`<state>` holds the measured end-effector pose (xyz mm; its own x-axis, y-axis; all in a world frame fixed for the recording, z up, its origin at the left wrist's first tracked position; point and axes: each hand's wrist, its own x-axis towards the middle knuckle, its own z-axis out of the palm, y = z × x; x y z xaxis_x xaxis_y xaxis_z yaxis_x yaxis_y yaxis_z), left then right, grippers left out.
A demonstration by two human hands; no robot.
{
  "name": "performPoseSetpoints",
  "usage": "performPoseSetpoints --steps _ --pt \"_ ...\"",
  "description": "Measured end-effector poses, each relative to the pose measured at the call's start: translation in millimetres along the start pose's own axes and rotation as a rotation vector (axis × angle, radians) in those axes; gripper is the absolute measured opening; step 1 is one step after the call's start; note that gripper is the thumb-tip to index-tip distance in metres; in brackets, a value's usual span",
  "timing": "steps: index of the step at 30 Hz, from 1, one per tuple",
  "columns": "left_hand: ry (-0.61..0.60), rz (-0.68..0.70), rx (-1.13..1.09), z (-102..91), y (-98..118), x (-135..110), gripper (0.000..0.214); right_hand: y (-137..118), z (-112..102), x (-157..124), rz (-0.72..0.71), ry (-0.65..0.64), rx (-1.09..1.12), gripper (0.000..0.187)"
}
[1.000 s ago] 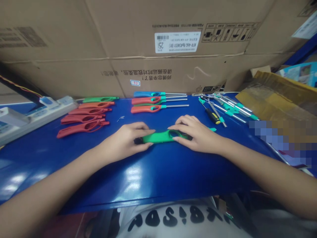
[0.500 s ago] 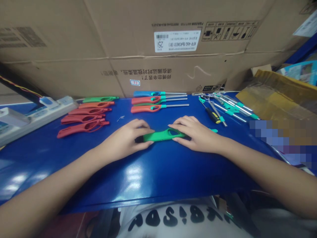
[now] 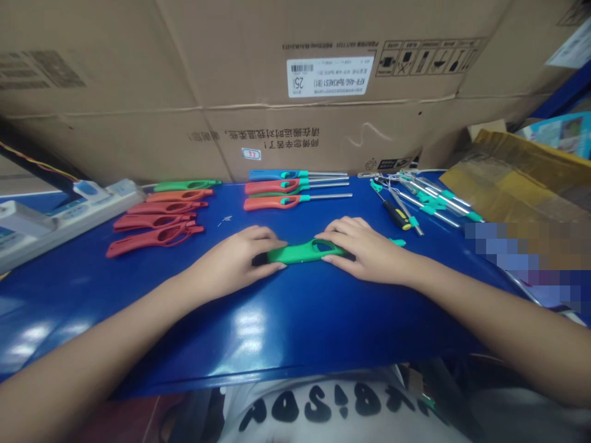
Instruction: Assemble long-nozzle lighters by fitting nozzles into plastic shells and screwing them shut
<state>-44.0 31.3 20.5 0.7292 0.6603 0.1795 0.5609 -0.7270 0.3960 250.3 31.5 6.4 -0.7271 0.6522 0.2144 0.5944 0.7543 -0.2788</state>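
A green lighter handle [image 3: 300,253] with a trigger loop lies crosswise over the blue table, held at both ends. My left hand [image 3: 244,255] grips its plain end between thumb and fingers. At the loop end, my right hand [image 3: 353,248] pinches it the same way, and its fingers hide the tip. Behind my hands is a row of lighters with metal tubes, among them an orange lighter [image 3: 272,202] and a blue lighter [image 3: 277,175]. To the left lie several handles without tubes, the nearest a red handle [image 3: 152,239].
Metal tubes with teal parts [image 3: 429,200] are heaped at the back right beside a black-and-yellow screwdriver [image 3: 397,215]. A white power strip [image 3: 92,203] runs along the left. A large cardboard box [image 3: 231,74] walls off the back; a taped brown package [image 3: 521,184] stands right.
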Motion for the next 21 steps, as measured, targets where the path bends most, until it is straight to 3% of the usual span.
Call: performPoseSetpoints --steps 21 --pt "0.019 0.001 0.019 1.2 4.7 -0.4 0.036 1.2 -2.6 0.0 0.016 -0.002 0.012 0.032"
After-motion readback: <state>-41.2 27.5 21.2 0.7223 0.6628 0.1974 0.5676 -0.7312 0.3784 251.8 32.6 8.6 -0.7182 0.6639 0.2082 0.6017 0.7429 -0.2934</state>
